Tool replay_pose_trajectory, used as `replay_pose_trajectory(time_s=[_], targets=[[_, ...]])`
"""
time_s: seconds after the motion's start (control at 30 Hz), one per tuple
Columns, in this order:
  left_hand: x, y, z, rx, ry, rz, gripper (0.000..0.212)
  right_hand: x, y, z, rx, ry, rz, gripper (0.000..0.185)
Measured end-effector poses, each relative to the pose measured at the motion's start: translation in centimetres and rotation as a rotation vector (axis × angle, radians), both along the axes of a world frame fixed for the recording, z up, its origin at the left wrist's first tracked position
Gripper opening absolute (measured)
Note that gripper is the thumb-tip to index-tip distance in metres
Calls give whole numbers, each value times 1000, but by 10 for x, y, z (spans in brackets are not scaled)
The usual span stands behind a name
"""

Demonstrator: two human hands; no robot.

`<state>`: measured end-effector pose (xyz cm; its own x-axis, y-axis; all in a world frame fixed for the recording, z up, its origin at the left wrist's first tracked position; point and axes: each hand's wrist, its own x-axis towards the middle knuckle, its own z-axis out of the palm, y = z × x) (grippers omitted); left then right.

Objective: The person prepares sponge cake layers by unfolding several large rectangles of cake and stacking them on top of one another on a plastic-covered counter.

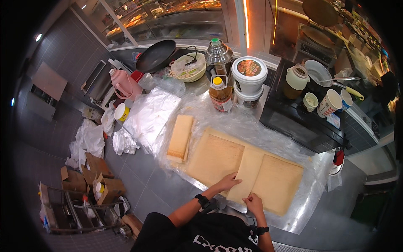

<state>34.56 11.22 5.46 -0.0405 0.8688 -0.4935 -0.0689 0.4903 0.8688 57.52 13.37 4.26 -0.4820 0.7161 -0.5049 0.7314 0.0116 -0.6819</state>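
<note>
Thin tan sheets (220, 154), some with browned areas, lie spread on clear plastic film (245, 126) over a metal table (289, 224). A folded flap (248, 171) of the same material crosses their middle. My left hand (229, 182) grips the flap's left edge near the table's front. Lower right, my right hand (253, 203) pinches its near right corner. Left of the spread sheets sits a narrow folded stack (180, 138) of the same tan material, untouched by either hand. Whether the sheets are dough or bean curd skin I cannot tell.
White plastic bags (151, 116) lie at the table's left. Behind stand a yellow-capped oil bottle (221, 96), white tubs (248, 75), a metal flask (218, 56) and a wok (156, 56). A black oven (292, 119) carrying cups and a jar borders the right; cardboard boxes (108, 189) are on the floor.
</note>
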Motion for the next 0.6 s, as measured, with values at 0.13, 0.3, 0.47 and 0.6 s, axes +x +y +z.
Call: replay_pose_trajectory(time_s=[0.13, 0.3, 0.47, 0.6], targets=[[-25, -7, 51, 73, -328, 185, 28, -34, -2, 34, -471, 494, -320, 33], [-133, -24, 56, 96, 732, -144, 27, -81, 25, 82, -543, 494, -102, 27], [-239, -71, 15, -6, 1491, 108, 37, -114, 22, 115, -173, 337, -191, 34], [-266, -92, 9, -6, 1396, 192, 44, -167, 5, 164, -114, 340, -313, 38]])
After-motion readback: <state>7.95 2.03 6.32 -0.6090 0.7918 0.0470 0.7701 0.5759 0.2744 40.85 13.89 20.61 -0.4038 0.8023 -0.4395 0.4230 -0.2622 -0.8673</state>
